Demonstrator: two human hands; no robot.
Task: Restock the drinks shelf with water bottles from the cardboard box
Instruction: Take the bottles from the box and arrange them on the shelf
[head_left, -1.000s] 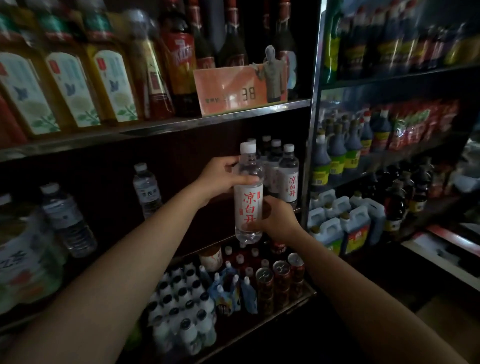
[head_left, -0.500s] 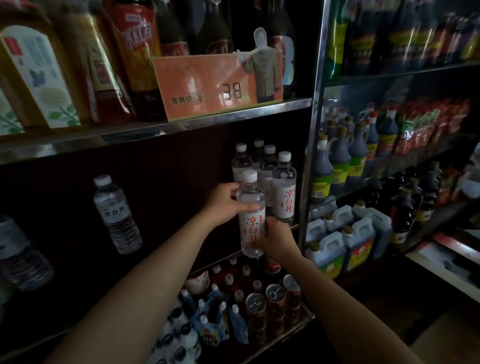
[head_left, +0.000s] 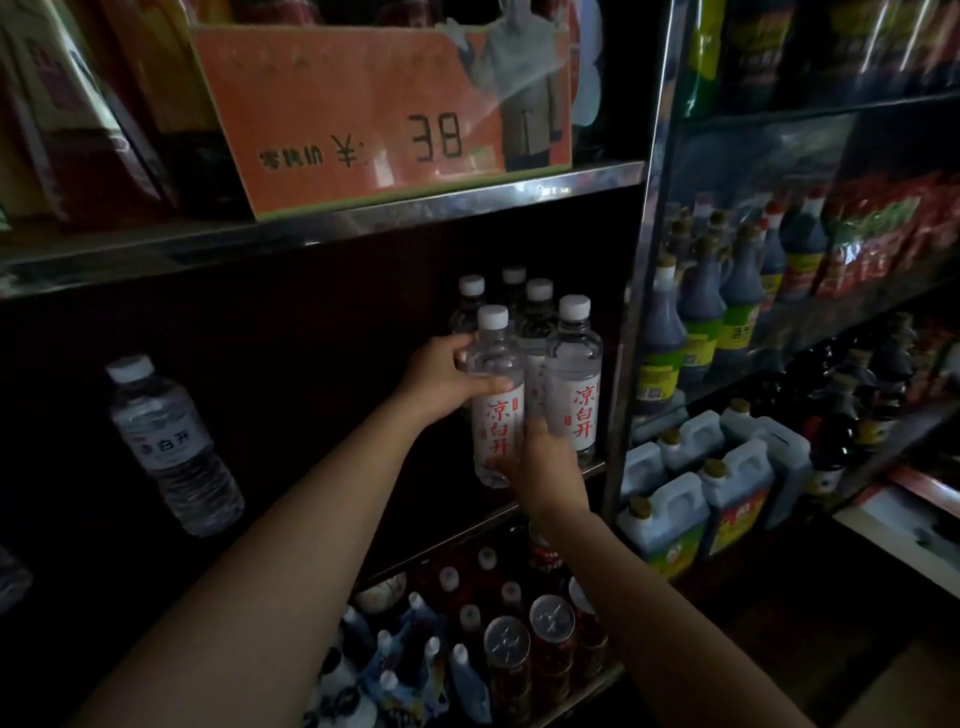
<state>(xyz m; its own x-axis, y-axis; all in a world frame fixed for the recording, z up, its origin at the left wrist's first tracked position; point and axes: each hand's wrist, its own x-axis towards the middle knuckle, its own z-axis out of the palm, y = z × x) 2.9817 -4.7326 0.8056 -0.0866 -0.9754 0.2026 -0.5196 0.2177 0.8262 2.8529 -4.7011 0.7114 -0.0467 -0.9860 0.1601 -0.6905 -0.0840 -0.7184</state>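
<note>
— Where's the water bottle (head_left: 496, 410)?

— Upright at the front of the drinks shelf (head_left: 592, 470), just beside the stocked bottles (head_left: 574, 374). I can't tell whether its base has landed.

— And my hands?

— My left hand (head_left: 441, 382) wraps its shoulder; my right hand (head_left: 545, 467) grips it low down.

You're looking at a clear, glossy plastic water bottle (head_left: 496, 395) with a matt white plastic cap and a smooth white printed label. The stocked bottles (head_left: 571, 374) behind it share that clear plastic sheen. Your shelf edge (head_left: 467, 200) is polished metal, catching the light, as is the upright post (head_left: 644, 260). The orange price card (head_left: 374, 114) looks like matt cardboard. Below, the drink cans (head_left: 506, 642) show shiny metal tops.
</note>
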